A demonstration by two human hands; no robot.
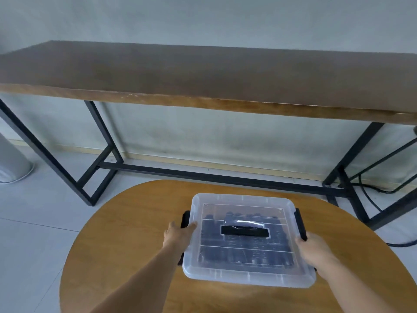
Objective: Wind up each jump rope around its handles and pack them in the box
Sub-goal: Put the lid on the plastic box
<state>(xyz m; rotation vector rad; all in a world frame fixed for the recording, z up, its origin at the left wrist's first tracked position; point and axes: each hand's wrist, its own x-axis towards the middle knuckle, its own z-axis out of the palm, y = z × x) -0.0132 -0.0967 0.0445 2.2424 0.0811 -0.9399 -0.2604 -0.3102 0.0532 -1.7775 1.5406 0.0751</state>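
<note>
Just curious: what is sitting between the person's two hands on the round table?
In the head view, a clear plastic box with its lid on lies between the left hand and right hand.

clear box [246,269], black handle [245,231], brown table [126,240]

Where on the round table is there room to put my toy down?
The round wooden table is bare left of the clear plastic lidded box, beyond its far edge, and far right. The near middle is crowded: the left hand and right hand flank the box.
</note>
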